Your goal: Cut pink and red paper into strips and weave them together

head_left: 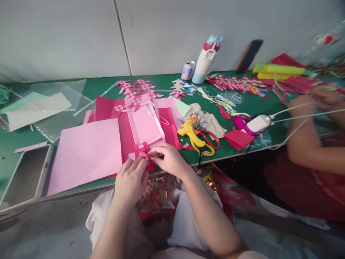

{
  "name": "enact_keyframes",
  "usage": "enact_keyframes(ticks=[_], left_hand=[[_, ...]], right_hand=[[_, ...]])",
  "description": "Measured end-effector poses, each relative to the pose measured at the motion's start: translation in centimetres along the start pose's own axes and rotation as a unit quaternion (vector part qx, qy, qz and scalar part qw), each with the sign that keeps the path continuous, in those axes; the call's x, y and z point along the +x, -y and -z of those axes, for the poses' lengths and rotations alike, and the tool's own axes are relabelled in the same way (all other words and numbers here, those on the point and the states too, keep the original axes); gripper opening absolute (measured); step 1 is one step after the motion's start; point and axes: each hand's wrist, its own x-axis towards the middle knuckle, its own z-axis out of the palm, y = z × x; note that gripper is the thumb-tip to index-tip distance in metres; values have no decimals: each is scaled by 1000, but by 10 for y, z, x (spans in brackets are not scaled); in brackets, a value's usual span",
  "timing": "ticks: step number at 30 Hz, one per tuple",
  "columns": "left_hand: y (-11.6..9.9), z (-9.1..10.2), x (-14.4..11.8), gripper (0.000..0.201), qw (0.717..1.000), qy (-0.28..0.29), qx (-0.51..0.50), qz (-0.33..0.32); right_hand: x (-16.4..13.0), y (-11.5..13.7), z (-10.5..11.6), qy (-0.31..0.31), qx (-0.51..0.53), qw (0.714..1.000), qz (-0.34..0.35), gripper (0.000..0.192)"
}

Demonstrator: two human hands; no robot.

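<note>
At the table's near edge, a small woven piece of red and pink paper strips (142, 148) lies between my hands. My left hand (131, 176) grips its near left side with curled fingers. From the right, my right hand (169, 159) pinches a strip between thumb and forefinger. My fingers hide part of the weave. Just beyond it are folded pink paper (144, 124) and red sheets (169, 126). A large pale pink sheet (88, 151) lies to the left of my hands. Finished-looking woven paper pieces (141, 90) rest behind the stack.
Right of my hands sit a yellow glue gun (196, 138) and orange-handled scissors (211, 138). A white charger with cables (258, 124) lies farther right. A bottle (206, 61) and can (188, 71) stand at the back. At the right, a co-worker's hands (320, 99) are busy. A grey tray (29, 172) is left.
</note>
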Motion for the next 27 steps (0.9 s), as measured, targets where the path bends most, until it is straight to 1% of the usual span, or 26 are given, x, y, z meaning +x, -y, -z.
enact_keyframes(ticks=[5, 9, 11, 16, 21, 27], left_hand=[[0, -3, 0, 30, 1000, -10, 4, -15], [0, -4, -2, 34, 1000, -13, 4, -7], [0, -5, -2, 32, 1000, -15, 6, 1], [-1, -8, -1, 19, 998, -44, 35, 4], [-2, -8, 0, 20, 998, -47, 34, 13], [-4, -9, 1, 19, 997, -57, 37, 24]], right_hand=[[0, 0, -1, -3, -26, 1000, 9, 22], [-3, -3, 5, -19, -53, 998, 27, 19], [-5, -5, 10, -28, -83, 995, 43, 17], [-7, -9, 16, -20, -138, 988, 67, 24], [-5, -10, 15, -17, -172, 979, 106, 17], [-3, -8, 11, -54, -171, 971, 158, 15]])
